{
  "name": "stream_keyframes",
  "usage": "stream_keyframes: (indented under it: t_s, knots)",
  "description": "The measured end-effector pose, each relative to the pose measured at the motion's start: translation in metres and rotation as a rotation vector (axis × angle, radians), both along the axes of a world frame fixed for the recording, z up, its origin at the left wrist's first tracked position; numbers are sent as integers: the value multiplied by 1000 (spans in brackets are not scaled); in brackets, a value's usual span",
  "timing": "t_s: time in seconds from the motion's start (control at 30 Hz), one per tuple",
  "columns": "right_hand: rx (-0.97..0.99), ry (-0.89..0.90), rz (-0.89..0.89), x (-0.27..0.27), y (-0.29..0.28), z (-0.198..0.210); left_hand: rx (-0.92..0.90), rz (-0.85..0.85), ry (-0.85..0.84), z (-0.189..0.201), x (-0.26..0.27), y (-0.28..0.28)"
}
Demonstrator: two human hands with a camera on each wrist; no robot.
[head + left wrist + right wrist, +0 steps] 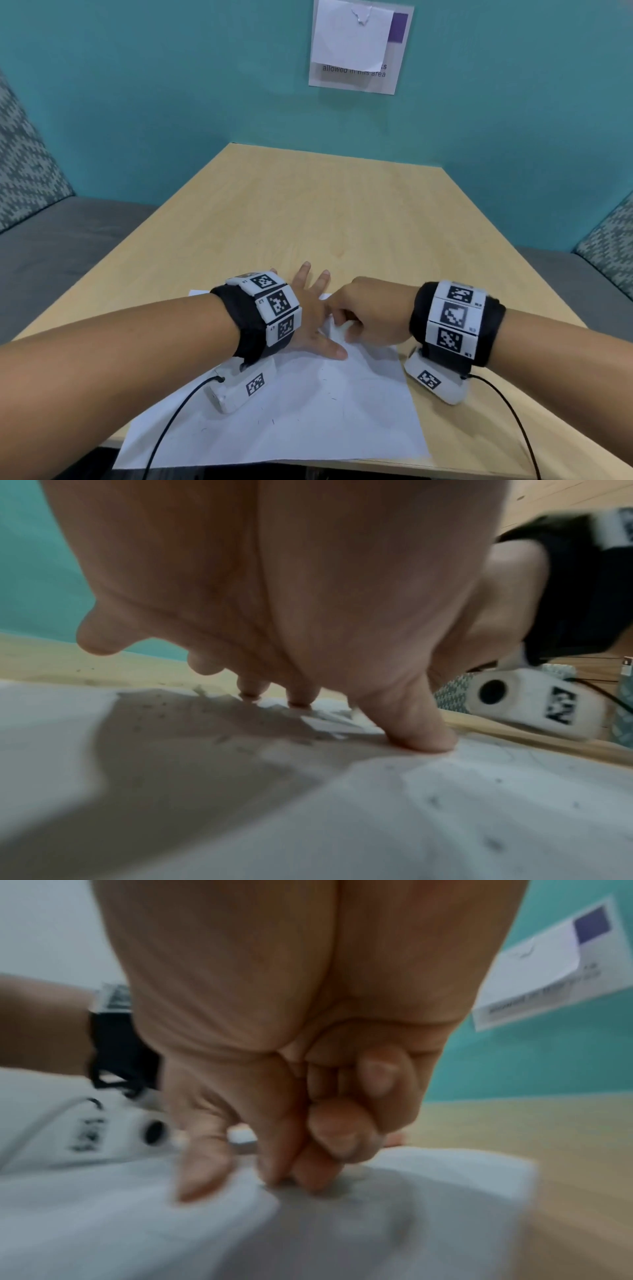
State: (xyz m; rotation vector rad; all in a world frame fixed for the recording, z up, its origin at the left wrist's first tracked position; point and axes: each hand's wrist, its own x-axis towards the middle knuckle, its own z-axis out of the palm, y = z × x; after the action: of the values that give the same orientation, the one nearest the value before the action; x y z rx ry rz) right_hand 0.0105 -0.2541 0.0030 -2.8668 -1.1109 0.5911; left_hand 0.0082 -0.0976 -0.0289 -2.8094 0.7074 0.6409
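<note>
A white sheet of paper (308, 411) with faint pencil marks lies on the light wooden table (325, 212), and its near edge overhangs the table's front. My left hand (310, 301) lies flat on the sheet's far part with its fingers spread, and its thumb (421, 731) presses the paper (342, 818). Just to its right, my right hand (370, 315) is curled. Its thumb and fingertips (308, 1164) pinch down at the paper (137, 1231) around a small white thing (342, 329). Whether that is an eraser or a fold of paper is unclear.
Teal walls close off the table's far and side edges, and a sign (356, 44) hangs on the far wall. Grey bench seats (51, 246) flank the table on both sides. Black cables (171, 421) trail from both wrist cameras across the paper and the table front.
</note>
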Motion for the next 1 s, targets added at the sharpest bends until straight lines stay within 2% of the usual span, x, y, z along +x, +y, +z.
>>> stream_keyframes:
  t_s: [0.13,0.3,0.47,0.73,0.87,1.0]
  knots:
    - [-3,-95,-150,28,-13,7,-5,12,-36,-7,2,2]
    - [15,-13,-69,12,-6,1,10,-1,-23,-5,4,1]
    - [-12,-99,-192,38,-18,8,-1,4,-40,-8,3,3]
    - [10,-110,-222,39,-20,3,-10,-38,-59,-4,6,-1]
    - [6,-99,-203,31,-19,5,-61,-33,-46,-9,5,-5]
    - [25,-23,-76,9,-14,-1,-61,-22,-13,-6,4,-6]
